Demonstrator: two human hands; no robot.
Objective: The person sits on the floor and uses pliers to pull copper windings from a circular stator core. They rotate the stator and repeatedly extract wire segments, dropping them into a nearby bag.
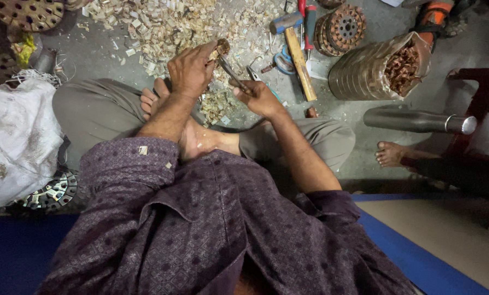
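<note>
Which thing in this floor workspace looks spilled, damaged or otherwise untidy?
Pale scraps lie scattered loose over the grey floor ahead of the left hand, not gathered. The stack of metal rings lies tipped on its side, with tangled copper-coloured wire showing at its open end.

Grey concrete floor (102, 52), littered with work debris.
On it lay pale wood-like shavings (162, 24), a wooden-handled hammer (296, 52), a stack of round metal laminations (340, 30), a white sack (15, 136) and a steel cylinder (416, 120).

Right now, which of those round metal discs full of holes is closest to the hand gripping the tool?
The upright stack of round slotted discs at the top, beside the wooden-handled hammer, lies nearest the right hand. The other perforated disc sits far off in the top-left corner.
</note>
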